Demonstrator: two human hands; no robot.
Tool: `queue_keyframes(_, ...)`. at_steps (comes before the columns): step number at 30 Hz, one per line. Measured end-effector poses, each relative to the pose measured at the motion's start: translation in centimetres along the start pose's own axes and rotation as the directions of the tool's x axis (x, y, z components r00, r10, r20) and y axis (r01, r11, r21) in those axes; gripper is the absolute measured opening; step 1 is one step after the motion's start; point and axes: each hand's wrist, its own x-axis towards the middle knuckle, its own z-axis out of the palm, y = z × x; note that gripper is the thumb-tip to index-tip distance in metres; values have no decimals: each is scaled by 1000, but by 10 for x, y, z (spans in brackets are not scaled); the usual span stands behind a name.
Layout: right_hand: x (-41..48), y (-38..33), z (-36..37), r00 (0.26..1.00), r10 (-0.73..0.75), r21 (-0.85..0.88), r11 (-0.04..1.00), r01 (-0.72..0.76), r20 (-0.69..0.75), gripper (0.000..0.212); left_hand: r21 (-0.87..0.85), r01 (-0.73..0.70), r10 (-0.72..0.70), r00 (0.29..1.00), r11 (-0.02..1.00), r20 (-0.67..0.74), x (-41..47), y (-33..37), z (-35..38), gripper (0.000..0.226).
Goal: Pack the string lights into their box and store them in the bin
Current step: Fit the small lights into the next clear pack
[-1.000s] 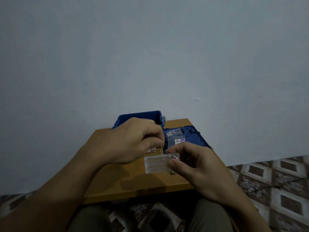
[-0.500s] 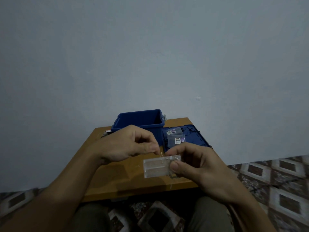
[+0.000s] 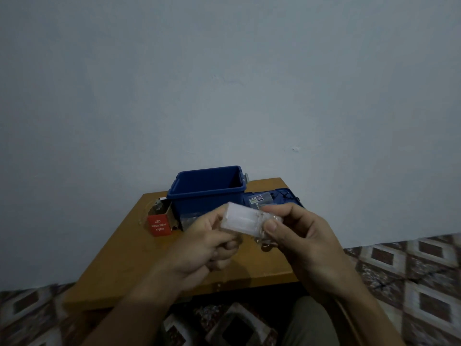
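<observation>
Both my hands hold the string lights' clear plastic battery pack [image 3: 240,218] above the small wooden table [image 3: 119,260]. My right hand [image 3: 296,236] pinches its right end, where thin wire [image 3: 265,243] is wound and hangs in small loops. My left hand [image 3: 207,245] supports the pack's left underside with curled fingers. The open blue bin [image 3: 207,188] stands at the table's back. The red box [image 3: 159,224] marked "LED Decorative Lights" sits open to the bin's left.
The bin's blue lid [image 3: 282,197] lies to the right of the bin with small clear packets [image 3: 258,199] on it. A plain wall rises behind the table. Patterned floor [image 3: 411,270] lies to the right and below, and my knees are under the table's front edge.
My left hand moved from pinching the wire above the pack to under its left end. The pack was raised and tilted. The red box is now uncovered.
</observation>
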Motion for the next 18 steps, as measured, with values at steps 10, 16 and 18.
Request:
queue_keyframes(10,-3,7,23,959,-118,-90,991,98,-258,25,-33,-150,134,948,988,-288,-14,-8,34,24)
queue_keyframes(16,-1,0,11,996,-7,-59,998,2,-87,34,291,-181,283,889,939,-361,-16,5,33,22)
queue_keyframes(18,0,1,9,994,1,-58,998,-7,-109,33,383,-157,294,897,910,-330,-15,9,33,17)
